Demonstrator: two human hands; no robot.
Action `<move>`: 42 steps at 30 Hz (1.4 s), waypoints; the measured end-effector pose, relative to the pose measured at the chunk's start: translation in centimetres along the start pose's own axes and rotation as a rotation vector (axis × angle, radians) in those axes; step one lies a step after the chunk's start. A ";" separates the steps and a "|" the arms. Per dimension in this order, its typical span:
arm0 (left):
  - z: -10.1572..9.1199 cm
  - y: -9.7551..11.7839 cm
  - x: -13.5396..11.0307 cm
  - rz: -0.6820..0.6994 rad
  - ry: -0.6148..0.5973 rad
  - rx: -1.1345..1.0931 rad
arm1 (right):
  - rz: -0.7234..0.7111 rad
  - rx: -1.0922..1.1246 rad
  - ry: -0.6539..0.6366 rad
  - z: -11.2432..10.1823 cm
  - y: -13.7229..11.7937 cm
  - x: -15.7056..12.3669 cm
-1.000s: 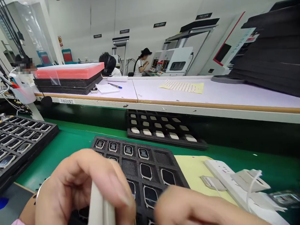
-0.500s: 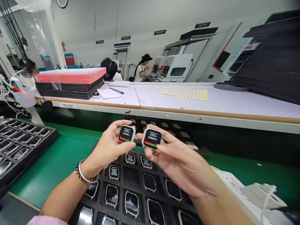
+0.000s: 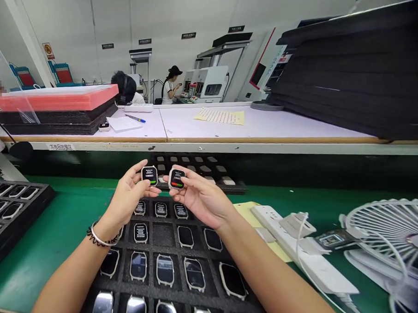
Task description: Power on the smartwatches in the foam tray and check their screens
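My left hand (image 3: 130, 192) is closed on a square smartwatch (image 3: 149, 174) without a strap, its thumb over the lower left of the lit screen. In my right hand (image 3: 202, 193) is a second smartwatch (image 3: 176, 178), gripped by its edges with the thumb on its face. That screen shows text above a red and green bar. Both watches are held side by side, slightly apart, above a black foam tray (image 3: 166, 243). Several more watch bodies lie in the tray's compartments, some with lit text (image 3: 141, 233), others dark.
Another watch tray (image 3: 11, 220) lies to the left. At right are a white power strip (image 3: 303, 254), cables and a white fan (image 3: 396, 236). A shelf (image 3: 180, 134) crosses behind, carrying foam stacks (image 3: 61, 105), paper, a pen and a yellow sheet (image 3: 221, 116). Two co-workers sit beyond.
My view has swung right, bringing the fan into sight. The left thumb has moved onto its watch's screen, where the red part is no longer visible. Both hands still hold their watches.
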State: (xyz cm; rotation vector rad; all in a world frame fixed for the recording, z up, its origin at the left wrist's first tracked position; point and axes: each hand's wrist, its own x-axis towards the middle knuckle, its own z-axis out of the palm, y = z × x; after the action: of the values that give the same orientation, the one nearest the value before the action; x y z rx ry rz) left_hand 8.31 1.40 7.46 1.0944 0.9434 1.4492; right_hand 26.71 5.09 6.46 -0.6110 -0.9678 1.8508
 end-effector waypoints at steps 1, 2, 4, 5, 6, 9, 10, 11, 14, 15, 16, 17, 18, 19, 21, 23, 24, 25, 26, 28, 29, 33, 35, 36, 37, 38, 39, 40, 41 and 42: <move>0.0 0.0 0.0 -0.010 0.009 -0.007 | 0.000 -0.003 -0.006 0.0 0.1 0.0; 0.0 0.0 0.0 -0.020 0.015 -0.014 | 0.000 -0.005 -0.012 -0.1 0.1 0.0; 0.0 0.0 0.0 -0.037 0.018 -0.027 | -0.003 -0.008 -0.024 -0.1 0.3 0.1; 0.0 0.0 -0.1 -0.044 0.014 -0.032 | -0.005 -0.010 -0.029 -0.1 0.3 0.1; 0.0 0.1 -0.1 -0.049 0.006 -0.033 | -0.005 -0.012 -0.034 -0.1 0.3 0.1; 0.0 0.2 -0.1 -0.057 -0.011 -0.015 | 0.006 -0.015 -0.044 0.0 0.4 0.1; 0.0 0.2 -0.2 -0.058 -0.013 -0.004 | 0.012 -0.017 -0.047 0.0 0.4 0.1; 0.0 0.2 -0.2 -0.060 -0.012 0.008 | 0.016 -0.019 -0.050 0.0 0.4 0.1; 0.0 0.2 -0.3 -0.065 -0.011 0.026 | 0.022 -0.027 -0.061 0.2 0.4 0.1; 0.0 0.2 -0.3 -0.064 -0.013 0.028 | 0.024 -0.030 -0.065 0.2 0.5 0.0; 0.0 0.2 -0.3 -0.063 -0.014 0.030 | 0.027 -0.032 -0.069 0.2 0.5 0.0; 0.0 0.2 -0.3 -0.060 -0.017 0.032 | 0.028 -0.035 -0.072 0.2 0.5 0.0; 0.0 0.2 -0.3 -0.057 -0.021 0.036 | 0.027 -0.040 -0.076 0.2 0.5 0.0; 0.0 0.2 -0.3 -0.055 -0.023 0.041 | 0.024 -0.046 -0.080 0.2 0.5 -0.1; 0.0 0.2 -0.3 -0.054 -0.029 0.049 | 0.016 -0.060 -0.090 0.1 0.5 -0.1; 0.0 0.2 -0.3 -0.056 -0.032 0.053 | 0.012 -0.070 -0.100 0.1 0.5 -0.1; 0.0 0.2 -0.4 -0.058 -0.031 0.054 | 0.012 -0.074 -0.104 0.0 0.5 -0.1; 0.0 0.2 -0.4 -0.060 -0.032 0.055 | 0.012 -0.076 -0.105 0.0 0.5 -0.1; 0.0 0.2 -0.4 -0.060 -0.032 0.055 | 0.011 -0.077 -0.105 0.0 0.5 -0.1; 0.1 0.1 -0.5 -0.062 -0.033 0.054 | 0.010 -0.079 -0.099 0.1 0.5 -0.1; 0.1 0.1 -0.5 -0.062 -0.033 0.052 | 0.008 -0.080 -0.095 0.1 0.6 -0.1; 0.2 0.2 -0.4 -0.070 -0.034 0.048 | -0.004 -0.087 -0.086 0.0 0.7 0.0; 0.2 0.2 -0.4 -0.072 -0.032 0.050 | -0.008 -0.088 -0.088 -0.1 0.7 0.0; 0.2 0.2 -0.4 -0.071 -0.030 0.051 | -0.010 -0.088 -0.090 -0.1 0.7 0.0; 0.2 0.2 -0.4 -0.070 -0.030 0.052 | -0.011 -0.088 -0.092 0.0 0.7 0.0; 0.2 0.2 -0.4 -0.070 -0.031 0.055 | -0.011 -0.087 -0.093 0.0 0.6 0.0; 0.2 0.3 -0.5 -0.069 -0.032 0.058 | -0.010 -0.086 -0.095 0.0 0.6 -0.1; 0.2 0.3 -0.6 -0.066 -0.036 0.063 | -0.010 -0.086 -0.095 0.1 0.6 -0.1; 0.2 0.4 -0.6 -0.060 -0.040 0.069 | -0.012 -0.086 -0.097 0.2 0.5 -0.2; 0.2 0.4 -0.7 -0.052 -0.043 0.077 | -0.014 -0.089 -0.100 0.2 0.5 -0.3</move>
State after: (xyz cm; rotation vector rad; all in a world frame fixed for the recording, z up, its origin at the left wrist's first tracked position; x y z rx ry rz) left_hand 8.41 0.60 7.82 1.1446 0.9971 1.3511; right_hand 26.43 4.63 6.22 -0.5685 -1.1225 1.8478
